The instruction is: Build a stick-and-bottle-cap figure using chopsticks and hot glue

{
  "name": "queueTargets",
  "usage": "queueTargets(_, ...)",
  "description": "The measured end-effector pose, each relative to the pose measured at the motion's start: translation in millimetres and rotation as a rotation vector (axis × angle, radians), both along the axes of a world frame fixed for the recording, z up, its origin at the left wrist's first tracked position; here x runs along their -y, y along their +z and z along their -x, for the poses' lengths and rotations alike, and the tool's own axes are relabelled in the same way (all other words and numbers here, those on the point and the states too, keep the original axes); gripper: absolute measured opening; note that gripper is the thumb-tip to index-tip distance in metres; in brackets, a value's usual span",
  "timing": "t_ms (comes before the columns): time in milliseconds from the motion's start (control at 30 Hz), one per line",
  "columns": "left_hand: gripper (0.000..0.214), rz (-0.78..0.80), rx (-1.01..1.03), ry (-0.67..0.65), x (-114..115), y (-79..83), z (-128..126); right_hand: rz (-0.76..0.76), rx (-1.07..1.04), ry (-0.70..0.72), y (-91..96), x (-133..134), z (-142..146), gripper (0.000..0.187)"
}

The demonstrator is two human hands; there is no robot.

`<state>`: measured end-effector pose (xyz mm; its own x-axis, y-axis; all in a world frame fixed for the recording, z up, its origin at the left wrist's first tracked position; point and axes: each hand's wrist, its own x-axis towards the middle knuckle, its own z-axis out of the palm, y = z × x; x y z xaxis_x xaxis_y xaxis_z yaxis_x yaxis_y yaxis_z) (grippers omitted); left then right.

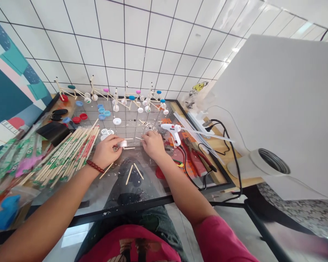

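Observation:
My left hand (107,150) rests on the glass table (142,198), its fingers pinched on a white bottle cap (123,143) with a thin wooden stick (129,148) lying against it. My right hand (152,142) lies just to the right, fingers curled down on the glass near another short stick (139,138); what it grips, if anything, is hidden. Two loose sticks (133,172) lie in a V shape nearer to me. A red bead bracelet (95,166) is on my left wrist.
A pile of wrapped chopsticks (65,153) lies at left. A white glue gun (172,130) with black cable, red pliers (198,160) and a tape roll (270,162) sit at right. Stick-and-cap models (125,98) and loose coloured caps (101,112) line the far edge.

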<state>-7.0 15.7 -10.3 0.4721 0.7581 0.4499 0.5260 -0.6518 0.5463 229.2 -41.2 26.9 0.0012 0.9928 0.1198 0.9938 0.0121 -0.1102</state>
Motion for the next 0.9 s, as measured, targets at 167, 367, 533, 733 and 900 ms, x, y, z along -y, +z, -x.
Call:
queueTargets(167,0.029,-0.016,0.004,0.012,1.0,-1.1,-1.4,0.043,0.007,0.057,0.9,-1.6,5.8,0.029)
queueTargets(367,0.029,-0.045,0.004,0.007,1.7,-1.1,-2.7,0.097,-0.125,0.079,4.2,3.6,3.3,0.039)
queueTargets(533,0.030,-0.030,0.010,-0.005,1.4,-1.0,-2.6,0.156,-0.183,0.057,2.6,5.1,-6.2,0.041)
queueTargets(733,0.031,-0.031,0.002,-0.004,1.9,-2.4,-2.7,0.132,-0.250,0.077,-2.2,5.3,-7.4,0.029)
queueTargets(900,0.030,-0.019,-0.004,0.007,2.1,-2.1,-3.2,0.070,-0.343,0.065,-8.4,1.7,-7.2,0.039)
